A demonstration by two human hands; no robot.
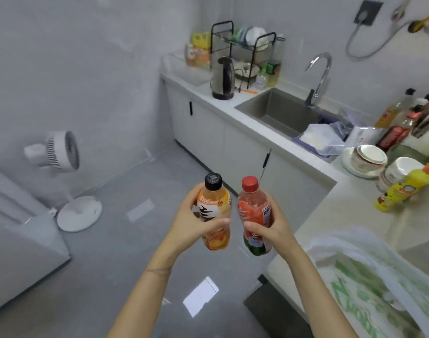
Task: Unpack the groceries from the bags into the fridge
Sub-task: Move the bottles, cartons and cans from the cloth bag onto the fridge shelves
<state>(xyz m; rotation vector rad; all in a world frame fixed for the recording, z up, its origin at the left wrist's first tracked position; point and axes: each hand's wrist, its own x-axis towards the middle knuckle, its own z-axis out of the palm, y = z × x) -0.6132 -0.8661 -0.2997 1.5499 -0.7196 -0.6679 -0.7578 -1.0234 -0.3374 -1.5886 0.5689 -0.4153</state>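
While both arms reach forward over the grey floor (125,269), each hand holds a drink bottle upright, the two bottles side by side and close but not touching. The left hand (191,223) wraps its fingers and thumb around the middle of an orange bottle (214,208) with a black cap. The right hand (273,225) grips a red bottle (253,206) with a red cap in the same way, thumb across the front. Both bottles hang in the air just beside the edge of the counter (350,208). On the counter at the lower right lies a white plastic bag (369,279) with green print, blurred. Farther along stand a tilted yellow bottle (403,189) and a stack of bowls (369,157). Beyond them are a sink (279,111) with a curved tap (320,74), a kettle (223,79) and a black dish rack (242,45). A white fan (62,152) stands on the floor by the left wall.
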